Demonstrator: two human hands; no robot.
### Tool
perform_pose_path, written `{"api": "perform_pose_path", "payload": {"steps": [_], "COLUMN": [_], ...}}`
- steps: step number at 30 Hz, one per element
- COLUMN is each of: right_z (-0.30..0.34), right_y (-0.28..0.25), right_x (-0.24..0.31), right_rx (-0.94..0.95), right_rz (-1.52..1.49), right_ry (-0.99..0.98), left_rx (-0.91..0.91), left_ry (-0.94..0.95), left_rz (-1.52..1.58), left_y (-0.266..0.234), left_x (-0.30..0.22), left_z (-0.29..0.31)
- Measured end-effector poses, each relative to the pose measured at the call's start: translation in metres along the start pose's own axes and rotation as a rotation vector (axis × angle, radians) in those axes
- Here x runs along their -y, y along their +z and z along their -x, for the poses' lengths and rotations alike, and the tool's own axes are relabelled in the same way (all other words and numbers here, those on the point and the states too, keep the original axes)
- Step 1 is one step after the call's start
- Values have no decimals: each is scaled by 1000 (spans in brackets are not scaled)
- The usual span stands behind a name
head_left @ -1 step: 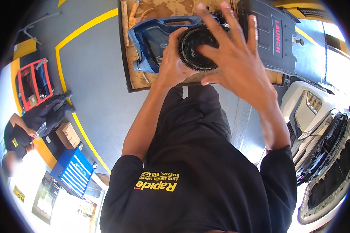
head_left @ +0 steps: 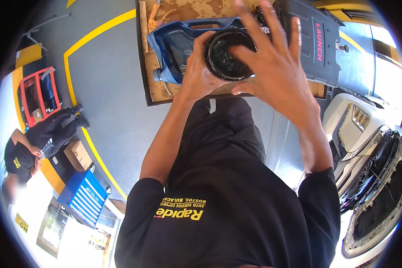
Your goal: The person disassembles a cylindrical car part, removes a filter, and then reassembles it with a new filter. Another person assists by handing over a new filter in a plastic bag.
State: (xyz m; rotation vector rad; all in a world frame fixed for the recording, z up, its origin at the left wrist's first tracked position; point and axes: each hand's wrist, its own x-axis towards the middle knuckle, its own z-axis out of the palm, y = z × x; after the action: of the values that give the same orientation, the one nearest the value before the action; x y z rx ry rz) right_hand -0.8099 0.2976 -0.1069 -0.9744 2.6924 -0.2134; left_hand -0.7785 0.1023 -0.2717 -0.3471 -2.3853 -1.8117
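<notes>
The grey floor spreads out beneath and to the left of both sets of fingers. A white car with its hood raised stands well to the right of the fingers. Under them is a wooden counter with a dark edge. A co-worker in dark clothes is far to the left of the fingers, near a blue tool cabinet, a red rack and a cardboard box.

On the counter, a black case lies just right of the right fingers, and a blue jug lies on its side, mostly to the left of the left fingers. A black tub sits within the left fingers, above the counter, its round open mouth facing up. The left hand is curled firmly around the tub's side. The right hand is spread wide and grips nothing; one finger points across the mouth, though I cannot quite tell whether it touches the inside. An orange tool lies beyond the left fingers, further left.
</notes>
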Motion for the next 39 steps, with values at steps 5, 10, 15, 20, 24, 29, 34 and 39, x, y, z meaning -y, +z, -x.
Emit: {"api": "perform_pose_path", "payload": {"steps": [5, 10, 15, 20, 24, 29, 34, 39], "right_z": [12, 20, 10, 7, 8, 4, 3, 3], "right_y": [-9, -7, 2, 17, 19, 2, 2, 9], "right_x": [4, 4, -1, -7, -5, 1, -4, -11], "right_rx": [-61, -99, -17, -21, -75, -14, -2, 73], "right_rz": [-37, -136, -70, -29, 26, 70, 56, -81], "right_ry": [116, 157, 22, -83, -37, 46, -10, -102], "left_rx": [-9, 2, 18, 35, 8, 21, 23, 25], "left_ry": [9, 34, 34, 6, 24, 39, 63, 41], "left_rz": [17, 15, 19, 20, 23, 8, 0, -21], "left_y": [0, -1, 3, 5, 6, 6, 7, 9], "left_x": [1, -1, -2, -2, -1, -1, 0, 0], "left_z": [2, 1, 0, -1, 0, 1, -1, -3]}}
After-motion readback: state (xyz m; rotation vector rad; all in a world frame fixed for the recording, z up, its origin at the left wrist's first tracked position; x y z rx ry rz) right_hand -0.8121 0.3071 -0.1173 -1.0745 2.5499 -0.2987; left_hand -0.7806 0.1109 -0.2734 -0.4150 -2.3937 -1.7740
